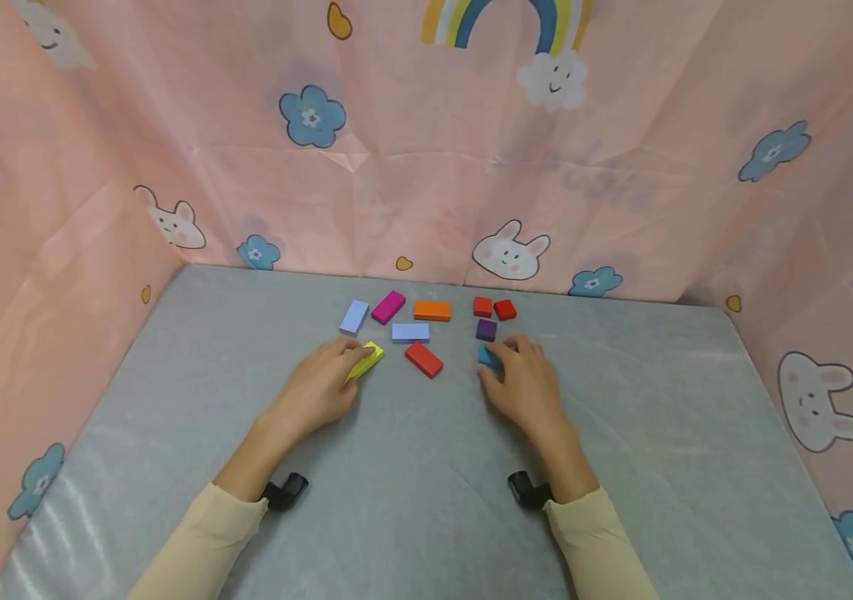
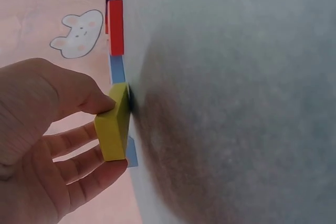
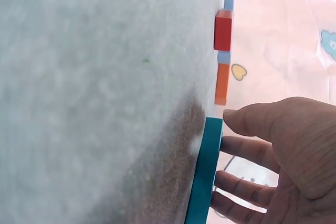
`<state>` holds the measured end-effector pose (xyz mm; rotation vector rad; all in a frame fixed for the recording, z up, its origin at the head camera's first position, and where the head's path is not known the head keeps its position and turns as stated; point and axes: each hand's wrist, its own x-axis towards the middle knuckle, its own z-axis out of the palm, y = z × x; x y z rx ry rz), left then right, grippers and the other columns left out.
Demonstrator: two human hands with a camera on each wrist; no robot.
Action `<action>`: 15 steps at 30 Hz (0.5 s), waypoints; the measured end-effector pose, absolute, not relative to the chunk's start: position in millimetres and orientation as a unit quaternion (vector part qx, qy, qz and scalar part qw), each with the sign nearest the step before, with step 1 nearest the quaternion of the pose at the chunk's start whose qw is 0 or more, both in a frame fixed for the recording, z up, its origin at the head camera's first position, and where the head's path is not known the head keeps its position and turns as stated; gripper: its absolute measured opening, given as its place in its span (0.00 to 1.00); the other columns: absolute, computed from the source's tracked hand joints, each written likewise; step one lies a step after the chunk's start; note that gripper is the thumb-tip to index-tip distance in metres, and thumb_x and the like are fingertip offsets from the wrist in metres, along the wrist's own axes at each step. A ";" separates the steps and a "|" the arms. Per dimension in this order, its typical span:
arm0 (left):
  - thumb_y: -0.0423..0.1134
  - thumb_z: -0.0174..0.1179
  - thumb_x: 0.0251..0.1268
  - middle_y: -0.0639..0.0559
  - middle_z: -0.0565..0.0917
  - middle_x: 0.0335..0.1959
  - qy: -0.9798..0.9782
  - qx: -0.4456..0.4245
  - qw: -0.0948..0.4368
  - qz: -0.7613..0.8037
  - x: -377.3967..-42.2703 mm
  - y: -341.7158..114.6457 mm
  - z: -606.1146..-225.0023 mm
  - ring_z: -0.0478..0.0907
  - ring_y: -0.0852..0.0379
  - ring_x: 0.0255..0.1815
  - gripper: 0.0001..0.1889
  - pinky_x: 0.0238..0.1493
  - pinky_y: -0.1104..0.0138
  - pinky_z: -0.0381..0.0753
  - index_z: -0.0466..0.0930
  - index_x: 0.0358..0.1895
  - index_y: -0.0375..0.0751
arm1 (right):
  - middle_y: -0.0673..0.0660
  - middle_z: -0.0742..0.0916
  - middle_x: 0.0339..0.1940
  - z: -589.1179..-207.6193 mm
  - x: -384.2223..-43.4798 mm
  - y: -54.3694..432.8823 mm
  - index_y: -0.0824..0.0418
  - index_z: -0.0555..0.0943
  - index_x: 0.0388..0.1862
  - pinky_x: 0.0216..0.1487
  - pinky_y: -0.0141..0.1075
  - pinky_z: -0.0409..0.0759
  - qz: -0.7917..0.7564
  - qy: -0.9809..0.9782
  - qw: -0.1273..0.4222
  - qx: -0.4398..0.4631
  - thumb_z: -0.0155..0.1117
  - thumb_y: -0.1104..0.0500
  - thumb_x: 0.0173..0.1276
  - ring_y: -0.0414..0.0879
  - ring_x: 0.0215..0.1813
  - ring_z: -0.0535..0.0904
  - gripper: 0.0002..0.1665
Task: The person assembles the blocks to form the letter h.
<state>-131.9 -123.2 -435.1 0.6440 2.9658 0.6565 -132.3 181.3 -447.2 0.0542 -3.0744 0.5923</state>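
My left hand (image 1: 321,385) pinches a yellow block (image 2: 111,124) between thumb and fingers at the front left of a loose group of blocks. In the left wrist view the yellow block is tilted. On the right, my right hand (image 1: 526,382) is at a blue block (image 3: 206,174). The right wrist view shows the fingertips along its far side and the thumb by one end, not clearly pressing it. In the head view the right hand partly covers the blue block. A purple block (image 1: 486,330) lies just behind it.
Between the hands lie a red block (image 1: 424,360), a light blue block (image 1: 410,333) and an orange block (image 1: 432,311). Another light blue block (image 1: 354,317) and a magenta block (image 1: 388,307) are at back left. Two small red blocks (image 1: 482,307) sit behind the purple one. Patterned pink cloth (image 1: 396,208) surrounds the grey table (image 1: 426,500).
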 end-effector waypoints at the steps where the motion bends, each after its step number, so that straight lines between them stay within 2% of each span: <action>1: 0.29 0.64 0.69 0.40 0.84 0.65 0.954 0.209 0.018 0.212 -130.0 -123.1 -434.5 0.82 0.41 0.64 0.25 0.65 0.46 0.86 0.81 0.69 0.40 | 0.66 0.81 0.67 -447.5 -131.9 181.4 0.60 0.82 0.69 0.65 0.61 0.82 0.190 -0.982 0.007 0.017 0.67 0.50 0.76 0.64 0.66 0.77 0.28; 9: 0.27 0.63 0.67 0.40 0.84 0.68 0.949 0.221 0.016 0.223 -116.0 -120.5 -434.5 0.82 0.38 0.67 0.23 0.67 0.45 0.85 0.84 0.66 0.38 | 0.66 0.81 0.64 -449.4 -132.1 183.3 0.60 0.85 0.64 0.64 0.59 0.83 0.208 -0.978 0.015 0.014 0.69 0.51 0.75 0.63 0.64 0.77 0.23; 11: 0.28 0.64 0.67 0.41 0.82 0.71 0.951 0.219 0.019 0.219 -112.1 -120.1 -435.3 0.81 0.37 0.68 0.24 0.68 0.44 0.84 0.84 0.66 0.40 | 0.66 0.82 0.63 -449.3 -132.9 183.0 0.60 0.86 0.62 0.65 0.59 0.83 0.208 -0.978 0.018 0.017 0.70 0.51 0.74 0.63 0.64 0.78 0.22; 15: 0.30 0.65 0.66 0.44 0.74 0.80 0.954 0.210 0.040 0.211 -103.5 -118.7 -437.2 0.78 0.38 0.70 0.25 0.64 0.45 0.86 0.84 0.67 0.43 | 0.65 0.82 0.63 -449.4 -134.5 181.5 0.60 0.87 0.58 0.67 0.58 0.83 0.213 -0.976 0.023 0.022 0.71 0.50 0.73 0.62 0.64 0.78 0.20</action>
